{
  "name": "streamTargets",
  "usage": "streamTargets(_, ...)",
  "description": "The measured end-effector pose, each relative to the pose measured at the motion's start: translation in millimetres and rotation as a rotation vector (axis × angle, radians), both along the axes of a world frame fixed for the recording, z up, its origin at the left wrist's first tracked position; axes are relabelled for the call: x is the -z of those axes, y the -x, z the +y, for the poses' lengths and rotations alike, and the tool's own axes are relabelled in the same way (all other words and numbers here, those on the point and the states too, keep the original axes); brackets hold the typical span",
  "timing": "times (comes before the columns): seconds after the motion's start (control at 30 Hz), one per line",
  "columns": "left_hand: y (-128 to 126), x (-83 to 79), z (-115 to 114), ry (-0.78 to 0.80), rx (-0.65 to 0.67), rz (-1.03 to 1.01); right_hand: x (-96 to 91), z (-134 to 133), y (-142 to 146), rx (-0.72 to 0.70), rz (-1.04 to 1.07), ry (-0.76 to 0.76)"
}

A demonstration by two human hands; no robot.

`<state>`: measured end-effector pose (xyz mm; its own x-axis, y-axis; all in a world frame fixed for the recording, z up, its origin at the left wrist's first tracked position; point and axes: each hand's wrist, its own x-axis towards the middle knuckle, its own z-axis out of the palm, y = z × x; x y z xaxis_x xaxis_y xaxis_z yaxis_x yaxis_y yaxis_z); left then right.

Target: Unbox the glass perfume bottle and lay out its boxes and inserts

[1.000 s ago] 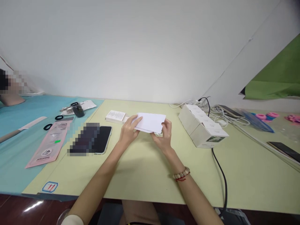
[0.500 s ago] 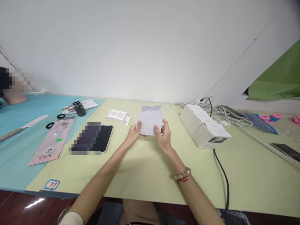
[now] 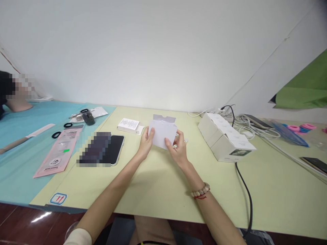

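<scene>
A white card-like piece [image 3: 162, 133] with a notched upper flap is held up above the table between my two hands. It could be a flattened paper box; its far side is hidden. My left hand [image 3: 145, 143] grips its left edge, thumb in front. At the lower right edge, my right hand [image 3: 178, 148] is closed on the same piece, its thumb pressed to the front face. Something shiny and silvery [image 3: 175, 146] shows by the right fingers, too small to name. Just left of the piece, a small printed white box [image 3: 128, 125] lies with its end flap open.
A phone [image 3: 116, 149] lies left of my hands, with a pink packet [image 3: 59, 151] and a dark jar [image 3: 87, 117] beyond. White boxes [image 3: 224, 139] stand in a row at right, near tangled cables [image 3: 249, 127]. A black cable [image 3: 246, 194] runs over the table's front edge.
The white piece has tilted slightly, its right side dipping, and more of the silvery thing shows by my right hand. Both hands keep their hold. The whole view has shifted a little.
</scene>
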<state>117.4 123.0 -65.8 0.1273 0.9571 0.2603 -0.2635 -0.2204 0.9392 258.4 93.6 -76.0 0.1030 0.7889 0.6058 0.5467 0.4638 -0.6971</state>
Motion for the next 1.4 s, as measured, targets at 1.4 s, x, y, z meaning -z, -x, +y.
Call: streamTargets(1.4,-16,-6.2,-23,0.263,0.173,-0.211,2.9,1,4,-0.093,0.034,-0.018)
